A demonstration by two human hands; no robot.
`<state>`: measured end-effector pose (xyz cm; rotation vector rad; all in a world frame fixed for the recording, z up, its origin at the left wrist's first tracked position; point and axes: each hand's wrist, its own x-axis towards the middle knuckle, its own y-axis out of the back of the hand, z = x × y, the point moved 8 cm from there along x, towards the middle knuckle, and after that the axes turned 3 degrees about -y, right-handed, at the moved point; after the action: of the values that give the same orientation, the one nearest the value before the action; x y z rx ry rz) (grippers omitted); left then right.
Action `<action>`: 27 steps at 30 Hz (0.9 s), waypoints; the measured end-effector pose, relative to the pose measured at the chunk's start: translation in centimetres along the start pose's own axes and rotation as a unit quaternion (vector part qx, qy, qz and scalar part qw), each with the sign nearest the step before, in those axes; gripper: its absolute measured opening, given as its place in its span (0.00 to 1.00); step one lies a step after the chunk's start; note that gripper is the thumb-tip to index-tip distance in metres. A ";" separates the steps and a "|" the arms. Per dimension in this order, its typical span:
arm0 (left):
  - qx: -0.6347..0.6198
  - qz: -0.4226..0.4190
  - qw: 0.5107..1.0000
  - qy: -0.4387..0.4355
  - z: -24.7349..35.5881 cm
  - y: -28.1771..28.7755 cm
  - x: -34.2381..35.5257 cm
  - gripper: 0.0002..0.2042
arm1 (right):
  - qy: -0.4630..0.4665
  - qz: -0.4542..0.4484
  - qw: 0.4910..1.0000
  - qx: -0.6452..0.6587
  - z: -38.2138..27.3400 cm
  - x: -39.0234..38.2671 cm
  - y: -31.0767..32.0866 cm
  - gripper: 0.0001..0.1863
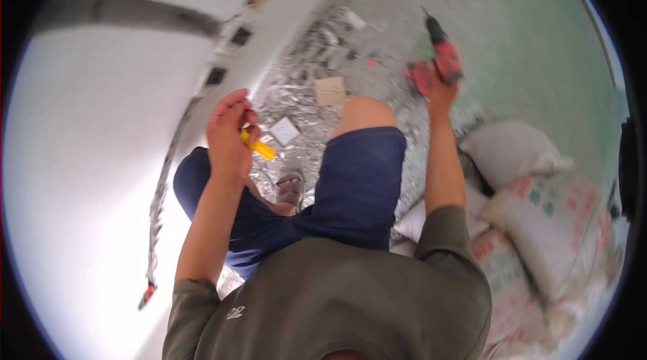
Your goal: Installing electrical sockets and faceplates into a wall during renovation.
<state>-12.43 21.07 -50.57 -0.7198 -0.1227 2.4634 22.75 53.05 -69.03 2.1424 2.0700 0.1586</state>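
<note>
My left hand [230,132] is up near the white wall with its fingers curled. A yellow tool handle [259,146] sticks out of it below the fingers; the tool's other end is hidden, so its kind does not show. Out to the right, my right hand [442,96] grips a red and black cordless drill [445,57]. The drill's bit points away from me, over the floor. Nearest my left hand, a white square plate [284,132] lies on the floor, with a beige square piece [330,92] farther off.
A channel cut in the wall [168,165] holds two dark square recesses, one being this box opening [216,76]. Rubble and scraps [317,50] litter the floor along the wall. Stuffed white sacks [546,225] are piled to my right. My knees are bent between wall and sacks.
</note>
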 end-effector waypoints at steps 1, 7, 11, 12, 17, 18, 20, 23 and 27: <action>0.034 0.036 0.999 -0.007 0.1 -0.8 -0.3 0.11 | 0.036 -0.004 0.999 -0.040 0.8 0.7 1.6 0.19; 0.191 0.118 0.950 -0.217 1.5 1.1 2.0 0.13 | -0.044 -0.006 0.999 0.028 3.1 -2.3 0.8 0.18; 0.227 0.113 0.941 -0.225 0.3 -0.1 3.2 0.18 | -0.043 0.005 0.998 0.055 3.6 -3.9 2.4 0.16; 0.220 0.112 0.943 -0.224 0.0 -0.5 3.4 0.18 | -0.104 0.015 0.993 -0.050 5.8 -4.7 4.0 0.13; 0.267 0.116 0.910 -0.294 0.7 -2.0 4.4 0.21 | -0.156 -0.026 0.984 0.080 -9.2 -10.3 -0.2 0.06; 0.263 0.116 0.911 -0.297 0.7 -2.3 4.2 0.21 | -0.101 -0.049 0.989 0.099 -13.8 -10.4 -2.4 0.06; 0.240 0.114 0.916 -0.300 0.2 -2.6 4.9 0.22 | -0.072 -0.198 0.974 0.082 -17.3 -10.1 -8.6 0.07; 0.237 0.147 0.912 -0.302 0.0 -2.7 4.7 0.22 | -0.066 -0.383 0.916 0.097 -19.6 -11.8 -19.6 0.12; 0.227 0.124 0.918 -0.301 0.1 -3.3 4.9 0.22 | 0.012 -0.424 0.905 0.014 -18.6 -11.2 -28.2 0.18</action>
<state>-14.31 26.52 -52.00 0.2480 0.3230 2.7235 -8.79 43.43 -55.64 1.0649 2.7939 0.0400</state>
